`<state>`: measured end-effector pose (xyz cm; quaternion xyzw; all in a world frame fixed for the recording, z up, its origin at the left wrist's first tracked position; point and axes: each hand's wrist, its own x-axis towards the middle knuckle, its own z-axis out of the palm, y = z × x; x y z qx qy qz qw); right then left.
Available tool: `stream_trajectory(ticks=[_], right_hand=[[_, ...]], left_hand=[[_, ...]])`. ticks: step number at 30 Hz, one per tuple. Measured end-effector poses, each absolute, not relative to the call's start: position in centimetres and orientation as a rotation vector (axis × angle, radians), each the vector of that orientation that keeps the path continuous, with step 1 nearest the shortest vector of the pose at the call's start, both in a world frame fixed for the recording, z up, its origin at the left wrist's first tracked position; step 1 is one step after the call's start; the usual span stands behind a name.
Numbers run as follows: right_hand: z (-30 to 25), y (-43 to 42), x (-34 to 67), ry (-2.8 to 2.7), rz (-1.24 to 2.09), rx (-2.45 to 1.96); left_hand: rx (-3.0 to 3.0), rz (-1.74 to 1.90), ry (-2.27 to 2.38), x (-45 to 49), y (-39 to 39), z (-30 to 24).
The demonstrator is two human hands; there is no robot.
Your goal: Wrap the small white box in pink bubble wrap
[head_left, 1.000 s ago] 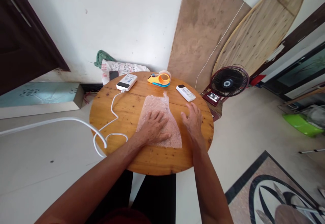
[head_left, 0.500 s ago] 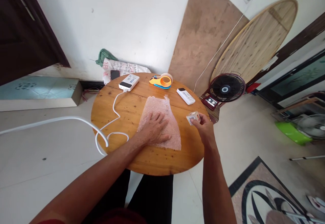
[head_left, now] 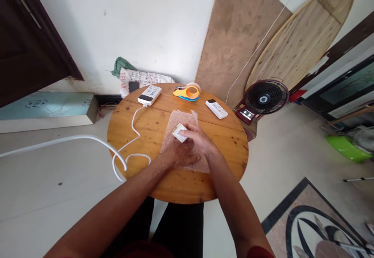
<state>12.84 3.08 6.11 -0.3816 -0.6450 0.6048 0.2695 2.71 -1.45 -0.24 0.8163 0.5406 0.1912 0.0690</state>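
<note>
I judge the step in hand to be positioning the small printed box (head_left: pixel 179 133) over the bubble wrap (head_left: pixel 178 117), which lies flat around the middle of my round desk (head_left: pixel 230 149), reaching toward its near edge. My right hand (head_left: pixel 203 141) holds the box, fingers narrow around it, thumb across its pale printed face; it sits tilted at their tips, above the wrap's far half and just beyond my left knuckles. My left hand (head_left: pixel 181 154) lies palm down on the sheet, gripping nothing, its thumb out to the side; its other fingertips are hidden, and I cannot tell whether the box touches them. From here, lowering the box would call for drawing my left hand back from under it while the sheet stays flat. Along the far edge sit the orange tape dispenser (head_left: pixel 188 92) and, left of it, one power bank (head_left: pixel 149 95) with a white cable (head_left: pixel 133 125) plugged in; a second power bank (head_left: pixel 216 109) lies toward the far right edge.
</note>
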Motion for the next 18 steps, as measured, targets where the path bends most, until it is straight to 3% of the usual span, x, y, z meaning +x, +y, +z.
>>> stream_trajectory(ticks=[9, 14, 18], right_hand=[[3.0, 5.6, 17.4, -1.493, 1.551, -1.088], [2.5, 6.1, 18.0, -1.658, 1.506, -1.082], [2.7, 5.8, 18.1, -1.928, 1.397, -1.077]], left_hand=[[2.328, 0.741, 1.515, 1.5, -0.5, 0.3], [1.788, 1.13, 1.825, -0.5, 1.0, -0.3], [1.743, 1.113, 1.922, -1.0, 1.3, -0.6]])
